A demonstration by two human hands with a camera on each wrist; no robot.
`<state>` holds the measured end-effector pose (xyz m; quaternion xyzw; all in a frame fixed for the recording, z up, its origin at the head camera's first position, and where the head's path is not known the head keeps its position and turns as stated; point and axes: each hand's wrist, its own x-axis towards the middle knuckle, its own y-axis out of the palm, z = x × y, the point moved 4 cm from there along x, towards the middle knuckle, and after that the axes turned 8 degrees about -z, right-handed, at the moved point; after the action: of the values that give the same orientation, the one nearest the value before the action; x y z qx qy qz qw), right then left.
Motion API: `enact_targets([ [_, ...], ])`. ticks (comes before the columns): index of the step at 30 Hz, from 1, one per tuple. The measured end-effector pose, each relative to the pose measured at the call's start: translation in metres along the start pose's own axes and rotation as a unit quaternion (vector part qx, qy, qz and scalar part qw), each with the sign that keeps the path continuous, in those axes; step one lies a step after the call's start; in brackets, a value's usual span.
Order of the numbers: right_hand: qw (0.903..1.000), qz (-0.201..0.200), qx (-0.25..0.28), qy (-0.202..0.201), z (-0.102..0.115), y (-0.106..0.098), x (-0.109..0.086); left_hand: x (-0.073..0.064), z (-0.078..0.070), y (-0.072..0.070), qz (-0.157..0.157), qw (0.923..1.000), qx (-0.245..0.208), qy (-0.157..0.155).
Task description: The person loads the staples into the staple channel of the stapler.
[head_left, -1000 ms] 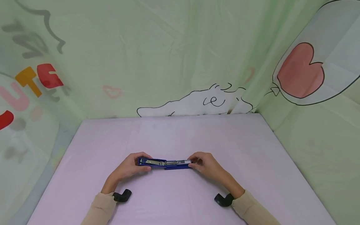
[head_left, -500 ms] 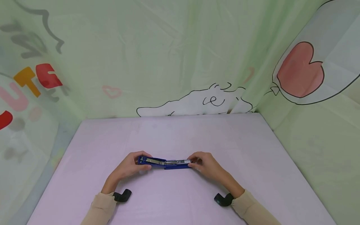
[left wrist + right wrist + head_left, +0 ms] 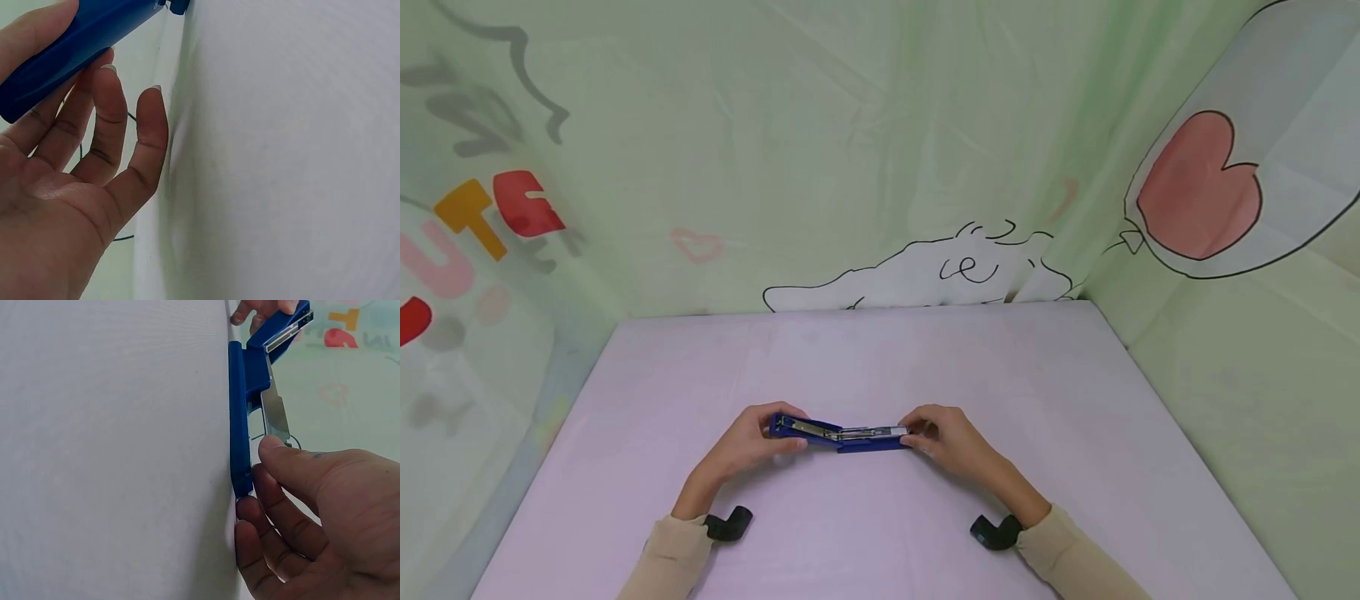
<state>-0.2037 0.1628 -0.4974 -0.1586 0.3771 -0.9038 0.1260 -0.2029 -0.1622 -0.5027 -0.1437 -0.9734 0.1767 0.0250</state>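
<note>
A blue stapler point(image 3: 874, 446) lies opened out in the middle of the table, its metal insides showing in the head view. My left hand point(image 3: 752, 437) grips the swung-back top cover point(image 3: 81, 53), thumb on one side and fingertips on the other. At the opposite end, my right hand point(image 3: 943, 433) pinches the stapler. In the right wrist view, that hand's thumb presses the end of the metal staple magazine point(image 3: 274, 409) while its fingers touch the end of the blue base point(image 3: 239, 419). The cover slants upward from the hinge, and the base runs along the tabletop.
The table point(image 3: 865, 358) wears a pale lilac cover. Printed fabric curtains point(image 3: 820, 150) close in the back and both sides. Each forearm has a black curved wrist mount point(image 3: 997, 533) beside its beige sleeve point(image 3: 1063, 546).
My left hand has shifted slightly right, and the stapler's cover slants more steeply from the hinge. My right hand and the base stay nearly still.
</note>
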Motion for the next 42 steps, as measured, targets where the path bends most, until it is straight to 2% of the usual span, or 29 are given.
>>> enact_targets([
  [7,1.0,0.0,-0.002,0.004,-0.001,0.001,0.0,0.001,-0.008,0.003,-0.013,0.9999,-0.009,0.005],
  [18,0.9998,0.005,0.005,0.019,-0.001,0.001,0.001,0.0,-0.014,0.01,-0.044,0.999,0.011,0.002],
  [28,0.9997,0.006,0.007,0.023,-0.002,0.002,0.001,-0.004,-0.03,0.018,-0.077,0.9956,0.04,0.035],
  [42,0.9998,0.006,-0.002,0.017,-0.001,0.001,0.001,-0.004,-0.034,0.026,-0.09,0.9945,0.03,0.045],
])
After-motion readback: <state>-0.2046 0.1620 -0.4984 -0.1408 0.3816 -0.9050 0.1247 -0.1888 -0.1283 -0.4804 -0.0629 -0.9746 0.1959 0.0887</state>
